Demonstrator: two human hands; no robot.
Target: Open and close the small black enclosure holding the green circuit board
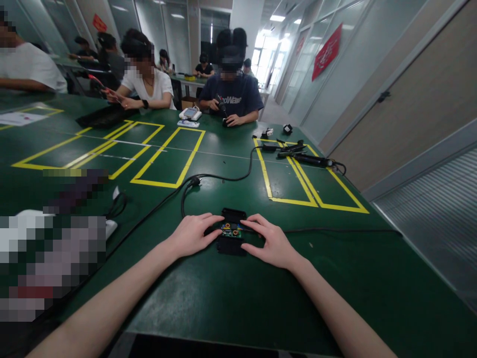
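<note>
Between my hands on the green table lies an opened small black case, its circuit board (231, 230) showing two copper-coloured ring coils. One black case half (234, 215) lies beyond the board and the other case half (231, 246) on the near side. My left hand (194, 232) curls its thumb and fingers around the board's left end. From the right, my right hand (271, 242) has its fingertips by the board and its thumb at the near case half. Black cables run out on both sides, partly hidden by my hands.
A black cable (160, 201) with a plug (194, 182) crosses the table (208, 303). Black tools (305, 156) lie at the far right among yellow tape outlines. Blurred items cover the left edge. Across the table a person (234, 94) handles a dark tool; others sit beyond.
</note>
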